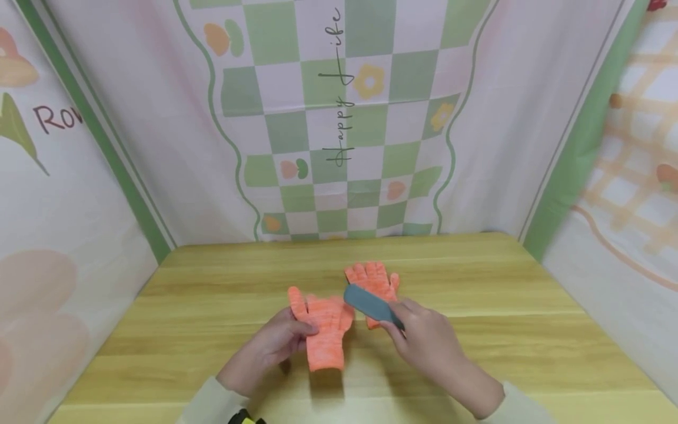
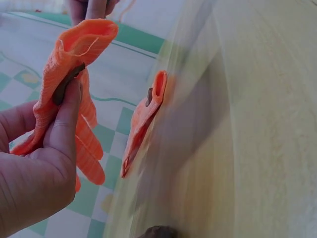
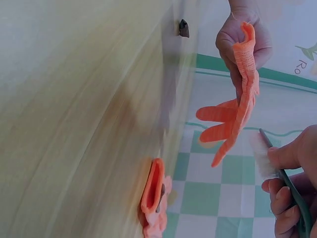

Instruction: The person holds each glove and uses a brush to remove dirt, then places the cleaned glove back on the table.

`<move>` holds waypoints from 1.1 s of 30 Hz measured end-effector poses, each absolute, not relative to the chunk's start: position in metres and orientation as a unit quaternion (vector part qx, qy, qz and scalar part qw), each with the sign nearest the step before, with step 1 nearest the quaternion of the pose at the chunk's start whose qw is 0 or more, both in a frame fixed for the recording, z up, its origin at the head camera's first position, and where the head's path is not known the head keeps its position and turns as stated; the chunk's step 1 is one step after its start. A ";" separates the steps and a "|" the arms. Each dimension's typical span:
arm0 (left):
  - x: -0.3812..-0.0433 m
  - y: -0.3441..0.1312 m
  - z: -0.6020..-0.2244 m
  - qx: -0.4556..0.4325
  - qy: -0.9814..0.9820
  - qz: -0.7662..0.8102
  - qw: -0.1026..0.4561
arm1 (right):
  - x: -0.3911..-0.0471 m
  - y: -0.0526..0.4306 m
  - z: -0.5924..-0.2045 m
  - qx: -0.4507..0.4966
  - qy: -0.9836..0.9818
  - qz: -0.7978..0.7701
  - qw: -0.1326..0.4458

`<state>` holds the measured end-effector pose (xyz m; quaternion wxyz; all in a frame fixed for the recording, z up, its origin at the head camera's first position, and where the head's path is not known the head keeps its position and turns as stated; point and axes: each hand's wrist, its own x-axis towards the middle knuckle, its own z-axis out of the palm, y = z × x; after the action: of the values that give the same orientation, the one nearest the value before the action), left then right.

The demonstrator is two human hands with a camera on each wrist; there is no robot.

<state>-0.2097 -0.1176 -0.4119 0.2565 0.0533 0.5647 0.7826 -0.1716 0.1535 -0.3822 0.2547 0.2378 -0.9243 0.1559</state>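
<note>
My left hand (image 1: 281,338) pinches an orange knitted glove (image 1: 325,333) between thumb and fingers, holding it above the table with its cuff towards me. A dark brown patch (image 2: 67,84) shows on this glove beside the thumb in the left wrist view. My right hand (image 1: 429,335) grips a grey-blue brush (image 1: 369,302); pale bristles (image 3: 262,157) appear in the right wrist view. The brush head is close to the held glove's finger side; contact is unclear. A second orange glove (image 1: 373,284) lies on the table behind the brush, a dark spot (image 2: 149,97) on it.
The wooden table (image 1: 212,306) reaches back to a green-and-white checked curtain (image 1: 365,123). Printed cloth hangs on both sides. A small dark brown lump (image 3: 184,29) sits on the table near my left hand.
</note>
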 end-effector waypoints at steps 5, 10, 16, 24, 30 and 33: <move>-0.211 -0.120 -0.411 0.045 0.561 0.790 0.244 | -0.170 0.158 -0.383 0.222 -0.929 0.175 0.237; -0.211 -0.119 -0.413 0.044 0.558 0.792 0.243 | -0.169 0.158 -0.382 0.208 -0.933 0.207 0.210; -0.211 -0.116 -0.415 0.044 0.561 0.791 0.241 | -0.167 0.149 -0.381 0.182 -0.923 0.312 0.134; -0.208 -0.107 -0.417 0.060 0.546 0.798 0.249 | -0.168 0.131 -0.382 0.146 -0.881 0.449 0.034; -0.204 -0.101 -0.415 0.073 0.551 0.794 0.246 | -0.172 0.121 -0.381 0.119 -0.836 0.535 -0.019; -0.201 -0.097 -0.413 0.073 0.555 0.792 0.243 | -0.174 0.115 -0.382 0.117 -0.815 0.567 -0.023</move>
<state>-0.2013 -0.0965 -0.4134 0.2434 0.0733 0.5554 0.7918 -0.1735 0.1150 -0.3819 -0.0234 0.1175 -0.8150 0.5669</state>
